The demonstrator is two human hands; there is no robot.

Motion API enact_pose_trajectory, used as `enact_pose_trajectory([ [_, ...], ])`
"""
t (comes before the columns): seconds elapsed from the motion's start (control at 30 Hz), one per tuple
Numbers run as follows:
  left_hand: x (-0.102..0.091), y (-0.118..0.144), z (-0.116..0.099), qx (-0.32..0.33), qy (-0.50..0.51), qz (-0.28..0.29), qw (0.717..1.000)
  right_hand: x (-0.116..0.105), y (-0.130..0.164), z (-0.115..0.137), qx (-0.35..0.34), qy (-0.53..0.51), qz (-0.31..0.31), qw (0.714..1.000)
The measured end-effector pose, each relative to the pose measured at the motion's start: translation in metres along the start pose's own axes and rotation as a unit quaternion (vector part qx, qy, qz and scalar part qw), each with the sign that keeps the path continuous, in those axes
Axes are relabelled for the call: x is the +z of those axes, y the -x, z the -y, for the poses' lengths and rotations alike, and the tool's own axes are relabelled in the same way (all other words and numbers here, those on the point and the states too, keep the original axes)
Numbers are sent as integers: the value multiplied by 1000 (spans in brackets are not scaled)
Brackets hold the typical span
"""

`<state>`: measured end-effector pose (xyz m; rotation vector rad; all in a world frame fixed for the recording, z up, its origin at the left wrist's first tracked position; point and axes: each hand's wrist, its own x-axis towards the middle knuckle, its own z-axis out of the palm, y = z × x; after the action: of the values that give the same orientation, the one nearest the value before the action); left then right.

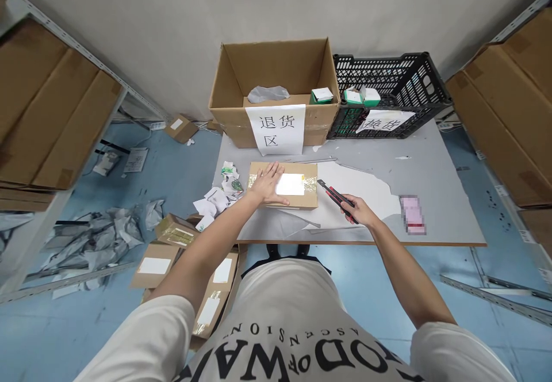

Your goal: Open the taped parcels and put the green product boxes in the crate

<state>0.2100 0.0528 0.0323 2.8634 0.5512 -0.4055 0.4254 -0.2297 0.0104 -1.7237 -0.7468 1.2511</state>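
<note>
Left hand (268,183) lies flat and open on a parcel (284,184) near the table's (431,186) left edge. Right hand (360,211) grips a cutter (336,197) just right of it. Open table lies right; box (276,91) and crate (388,91) line the far edge.

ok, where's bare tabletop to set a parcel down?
Free: the grey table right of the right hand, between the black crate and the pink pad. Crowded: the left edge, with paper scraps beside the flat parcel under the left hand.
</note>
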Motion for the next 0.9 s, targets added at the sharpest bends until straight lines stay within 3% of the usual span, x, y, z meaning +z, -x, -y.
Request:
enact_pose_trajectory([
  [0.43, -2, 0, 0, 6, 14, 2, 1000, 11, 22, -10, 10, 9, 28, 1000],
  [0.9, -3, 1, 0, 15, 10, 11, 1000, 0, 39, -8, 54, -6, 83, 995],
])
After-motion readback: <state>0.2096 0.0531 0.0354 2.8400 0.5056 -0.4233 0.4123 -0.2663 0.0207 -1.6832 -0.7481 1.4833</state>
